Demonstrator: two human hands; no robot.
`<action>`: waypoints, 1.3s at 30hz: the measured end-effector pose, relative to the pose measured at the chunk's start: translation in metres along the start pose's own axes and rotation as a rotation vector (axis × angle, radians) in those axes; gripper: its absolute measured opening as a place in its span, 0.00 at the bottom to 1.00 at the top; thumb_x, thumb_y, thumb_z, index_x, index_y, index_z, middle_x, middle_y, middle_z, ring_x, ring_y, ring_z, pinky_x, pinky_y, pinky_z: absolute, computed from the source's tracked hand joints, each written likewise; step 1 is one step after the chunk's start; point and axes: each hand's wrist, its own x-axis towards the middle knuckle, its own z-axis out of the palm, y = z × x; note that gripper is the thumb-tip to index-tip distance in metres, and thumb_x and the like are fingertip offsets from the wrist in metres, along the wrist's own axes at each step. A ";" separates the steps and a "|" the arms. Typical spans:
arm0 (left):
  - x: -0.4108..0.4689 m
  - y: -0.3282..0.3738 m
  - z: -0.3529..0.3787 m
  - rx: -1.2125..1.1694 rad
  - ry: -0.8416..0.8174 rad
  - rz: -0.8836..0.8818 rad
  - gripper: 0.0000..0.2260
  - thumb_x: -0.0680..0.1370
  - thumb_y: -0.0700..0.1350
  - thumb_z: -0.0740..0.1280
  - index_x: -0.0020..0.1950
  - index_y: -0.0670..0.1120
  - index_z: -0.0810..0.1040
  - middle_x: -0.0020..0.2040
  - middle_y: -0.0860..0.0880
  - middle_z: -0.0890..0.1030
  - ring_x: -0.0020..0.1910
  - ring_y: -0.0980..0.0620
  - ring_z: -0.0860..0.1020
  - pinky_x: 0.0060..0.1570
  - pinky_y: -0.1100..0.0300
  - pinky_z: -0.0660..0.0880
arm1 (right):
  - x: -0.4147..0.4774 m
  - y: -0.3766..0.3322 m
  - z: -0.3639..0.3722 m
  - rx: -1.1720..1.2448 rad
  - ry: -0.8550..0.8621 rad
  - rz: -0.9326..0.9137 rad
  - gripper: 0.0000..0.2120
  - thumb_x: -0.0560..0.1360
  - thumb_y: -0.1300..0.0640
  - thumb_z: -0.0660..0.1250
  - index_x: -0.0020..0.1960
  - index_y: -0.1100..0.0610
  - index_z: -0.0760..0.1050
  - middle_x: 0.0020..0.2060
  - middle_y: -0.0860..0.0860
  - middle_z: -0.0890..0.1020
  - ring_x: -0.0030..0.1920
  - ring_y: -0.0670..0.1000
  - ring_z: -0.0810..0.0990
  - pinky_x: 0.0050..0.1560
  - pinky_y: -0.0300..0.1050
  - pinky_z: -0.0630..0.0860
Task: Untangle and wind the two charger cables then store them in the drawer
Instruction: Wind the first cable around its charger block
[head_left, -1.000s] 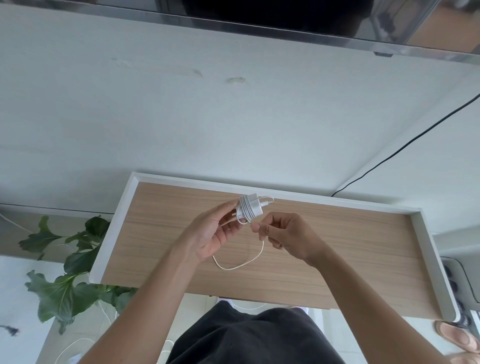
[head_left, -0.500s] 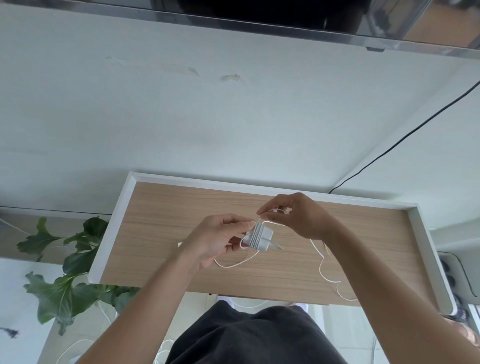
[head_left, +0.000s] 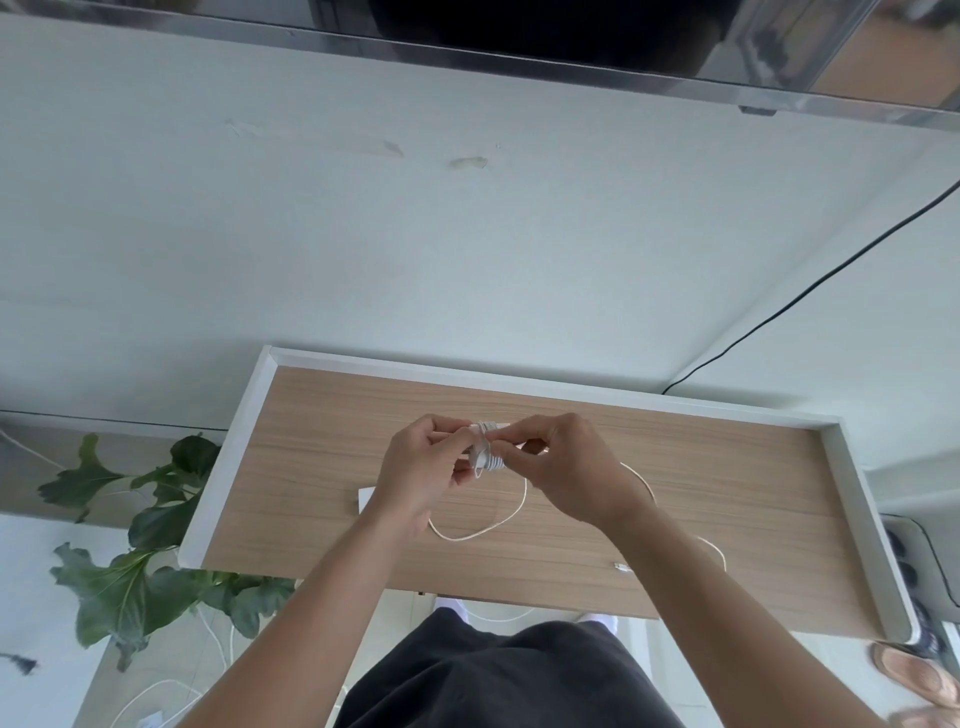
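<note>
Pinching a small white charger block (head_left: 485, 453) wrapped in thin white cable (head_left: 470, 535), the left hand (head_left: 415, 483) and right hand (head_left: 571, 467) have fingers (head_left: 511, 435) clamped on it above the middle of the white-rimmed, wood-bottomed drawer (head_left: 231, 467); the cable's slack loops on the drawer floor, bare wood open toward both drawer ends.

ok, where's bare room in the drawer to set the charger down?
Bare: wood-grain drawer floor between its white left wall and the left hand; also the right end. Crowded: centre, loose white cable under the right hand, trailing right.
</note>
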 end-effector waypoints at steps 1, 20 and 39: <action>0.000 0.001 0.000 -0.032 0.000 -0.023 0.07 0.80 0.42 0.77 0.54 0.39 0.85 0.44 0.41 0.89 0.42 0.44 0.88 0.44 0.53 0.85 | -0.002 0.003 0.003 0.057 -0.001 0.025 0.04 0.80 0.48 0.76 0.51 0.43 0.90 0.35 0.53 0.85 0.29 0.44 0.71 0.34 0.40 0.69; -0.002 0.009 -0.004 -0.287 -0.242 -0.275 0.17 0.81 0.43 0.75 0.67 0.37 0.84 0.48 0.43 0.89 0.40 0.49 0.87 0.43 0.56 0.86 | -0.018 0.044 0.002 0.315 -0.182 0.247 0.21 0.78 0.43 0.78 0.44 0.62 0.84 0.29 0.46 0.79 0.31 0.47 0.71 0.34 0.34 0.69; 0.003 0.004 -0.007 0.235 -0.014 0.145 0.03 0.79 0.45 0.79 0.52 0.47 0.89 0.48 0.47 0.90 0.40 0.52 0.88 0.39 0.59 0.84 | 0.001 0.017 -0.013 -0.051 0.014 0.025 0.07 0.83 0.48 0.72 0.53 0.44 0.89 0.39 0.39 0.88 0.33 0.41 0.77 0.37 0.35 0.74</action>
